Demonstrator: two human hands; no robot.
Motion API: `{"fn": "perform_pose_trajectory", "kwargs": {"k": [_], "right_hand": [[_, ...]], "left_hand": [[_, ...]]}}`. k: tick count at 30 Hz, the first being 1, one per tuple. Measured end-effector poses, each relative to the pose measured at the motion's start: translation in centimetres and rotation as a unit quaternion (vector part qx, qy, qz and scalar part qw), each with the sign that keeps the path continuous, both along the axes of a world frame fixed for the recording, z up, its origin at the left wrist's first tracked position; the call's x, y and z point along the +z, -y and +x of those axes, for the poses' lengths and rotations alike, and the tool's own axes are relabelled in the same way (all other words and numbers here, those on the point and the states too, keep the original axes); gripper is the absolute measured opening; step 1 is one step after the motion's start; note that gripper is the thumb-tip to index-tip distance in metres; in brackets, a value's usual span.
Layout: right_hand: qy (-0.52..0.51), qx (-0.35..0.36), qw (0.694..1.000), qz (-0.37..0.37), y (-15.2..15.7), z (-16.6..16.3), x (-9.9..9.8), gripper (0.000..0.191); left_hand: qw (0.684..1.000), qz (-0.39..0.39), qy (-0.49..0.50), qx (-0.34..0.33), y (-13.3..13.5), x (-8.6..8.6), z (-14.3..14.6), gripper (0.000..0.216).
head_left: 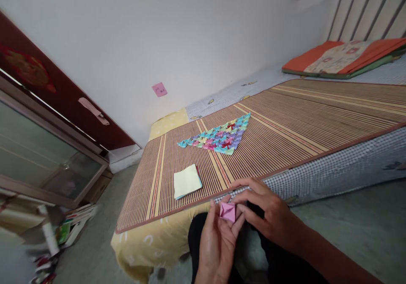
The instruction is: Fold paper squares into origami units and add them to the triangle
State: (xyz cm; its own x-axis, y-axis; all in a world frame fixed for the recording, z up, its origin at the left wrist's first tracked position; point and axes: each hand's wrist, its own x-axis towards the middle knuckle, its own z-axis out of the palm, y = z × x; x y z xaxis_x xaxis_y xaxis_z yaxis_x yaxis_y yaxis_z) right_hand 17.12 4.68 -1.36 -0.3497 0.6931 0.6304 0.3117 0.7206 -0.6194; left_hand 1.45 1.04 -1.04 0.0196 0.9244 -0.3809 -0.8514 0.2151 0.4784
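A small square of folded pink paper [227,212], with creases and flaps at its middle, sits on the fingers of my left hand [215,241]. That hand is palm up, its thumb along the paper's left edge and its fingers curled beneath. My right hand [269,212] comes in from the right with bent fingers, its fingertips at the paper's right edge; its thumb is hidden. A stack of square paper [187,181], pale yellow on top, lies on the mat just beyond. Farther back is a triangular sheet of joined, many-coloured folded paper pieces [222,137].
A striped mat [285,119] covers the bed, which has a yellow cloth [152,241] at its near left corner. Folded orange bedding [342,58] lies at the far right. A pink note [159,89] is on the wall. A glass-panelled cabinet [47,148] stands left.
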Motion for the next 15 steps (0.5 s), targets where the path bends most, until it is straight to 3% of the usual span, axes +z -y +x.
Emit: {"fn": "perform_pose_trajectory", "kwargs": {"k": [5,11,15], "right_hand": [[0.051,-0.007,0.997,0.049,0.6,-1.7,0.0,0.018],[0.06,-0.018,0.995,0.076,0.0,-3.4,-1.9,0.02],[0.053,-0.005,0.997,0.055,-0.8,-3.5,-2.9,0.022]], "left_hand": [[1.0,-0.002,-0.007,-0.016,0.3,-0.4,0.1,0.026],[0.999,0.008,-0.018,-0.028,0.3,-2.1,-0.5,0.023],[0.994,0.025,-0.082,-0.064,0.0,-3.5,-1.3,0.04]]}}
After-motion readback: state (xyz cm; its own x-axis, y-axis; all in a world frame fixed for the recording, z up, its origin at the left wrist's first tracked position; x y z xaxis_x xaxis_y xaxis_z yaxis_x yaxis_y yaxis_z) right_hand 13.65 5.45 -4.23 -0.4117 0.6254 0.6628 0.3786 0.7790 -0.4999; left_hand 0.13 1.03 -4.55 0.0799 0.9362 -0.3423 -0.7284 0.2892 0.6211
